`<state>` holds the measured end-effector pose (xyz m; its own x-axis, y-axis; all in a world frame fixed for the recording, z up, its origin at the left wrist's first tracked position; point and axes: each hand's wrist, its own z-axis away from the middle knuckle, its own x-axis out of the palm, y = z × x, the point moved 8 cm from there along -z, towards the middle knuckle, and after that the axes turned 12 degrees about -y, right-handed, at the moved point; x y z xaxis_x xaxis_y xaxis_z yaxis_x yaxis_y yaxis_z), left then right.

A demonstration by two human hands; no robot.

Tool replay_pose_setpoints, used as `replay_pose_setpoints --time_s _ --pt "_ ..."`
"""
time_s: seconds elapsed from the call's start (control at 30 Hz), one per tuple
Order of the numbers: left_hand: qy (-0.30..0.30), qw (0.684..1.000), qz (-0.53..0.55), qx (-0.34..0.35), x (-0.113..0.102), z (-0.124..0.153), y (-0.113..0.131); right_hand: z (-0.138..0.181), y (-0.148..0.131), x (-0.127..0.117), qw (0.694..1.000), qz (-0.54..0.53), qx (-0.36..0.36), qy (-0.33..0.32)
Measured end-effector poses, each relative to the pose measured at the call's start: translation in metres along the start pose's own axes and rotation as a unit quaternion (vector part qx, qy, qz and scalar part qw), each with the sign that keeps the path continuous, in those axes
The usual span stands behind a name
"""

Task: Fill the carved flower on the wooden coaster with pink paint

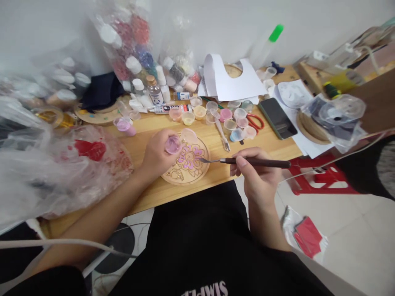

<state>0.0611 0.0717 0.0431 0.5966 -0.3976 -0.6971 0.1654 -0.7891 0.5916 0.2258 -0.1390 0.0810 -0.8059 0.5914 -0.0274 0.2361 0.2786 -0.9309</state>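
Observation:
A round wooden disc with an outlined flower design lies near the front edge of the wooden table. Some petals are filled in purple. My left hand is closed round a small open cup of purple paint, held just above the disc's upper left part. My right hand grips a thin dark-handled tool like a pen. Its metal tip rests at the disc's right side, beside the flower.
Several small paint cups, a glue tube, red-handled scissors and a phone lie behind the disc. Plastic bags crowd the left. Bottles and bagged jars line the wall. A red stool stands at the right.

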Motion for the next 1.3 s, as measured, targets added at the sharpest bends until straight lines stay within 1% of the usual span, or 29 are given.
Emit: replay_pose_setpoints --time_s 0.07,0.1,0.2,0.3,0.4,0.5,0.6,0.73,0.87,1.07,1.2,1.3 --pt "0.02 1.0 0.021 -0.007 -0.001 0.0 -0.003 0.006 0.002 0.0 0.999 0.032 -0.007 -0.002" --pt "0.029 0.999 0.031 -0.006 -0.002 0.001 -0.004 0.009 0.001 0.001 0.998 0.056 -0.015 -0.013" --pt "0.053 0.998 0.044 0.0 -0.003 0.002 -0.005 0.021 -0.005 0.012 0.986 0.137 -0.057 -0.072" --pt "0.052 0.998 0.037 -0.017 -0.001 0.002 -0.007 0.038 -0.01 0.024 0.962 0.232 -0.109 -0.099" --pt "0.035 0.998 0.019 -0.046 0.003 0.002 -0.012 0.055 -0.009 0.036 0.928 0.318 -0.156 -0.111" --pt "0.022 0.999 0.018 -0.046 0.005 0.0 -0.014 0.066 -0.003 0.046 0.907 0.362 -0.173 -0.13" --pt "0.013 0.999 0.029 -0.041 0.007 0.0 -0.014 0.07 0.001 0.052 0.9 0.371 -0.175 -0.148" --pt "0.025 0.999 0.038 -0.008 0.004 0.001 -0.008 0.07 0.001 0.054 0.9 0.369 -0.174 -0.152" --pt "0.021 0.999 0.029 -0.02 0.005 0.001 -0.009 0.07 0.002 0.054 0.899 0.374 -0.17 -0.153" --pt "0.0 0.999 0.03 -0.035 0.008 0.0 -0.011 0.069 0.007 0.053 0.908 0.352 -0.15 -0.169" --pt "0.01 1.0 0.026 -0.012 0.006 0.001 -0.007 0.068 0.005 0.053 0.903 0.365 -0.155 -0.167" --pt "0.005 1.0 0.016 -0.02 0.008 0.001 -0.01 0.067 0.003 0.054 0.902 0.367 -0.158 -0.164"
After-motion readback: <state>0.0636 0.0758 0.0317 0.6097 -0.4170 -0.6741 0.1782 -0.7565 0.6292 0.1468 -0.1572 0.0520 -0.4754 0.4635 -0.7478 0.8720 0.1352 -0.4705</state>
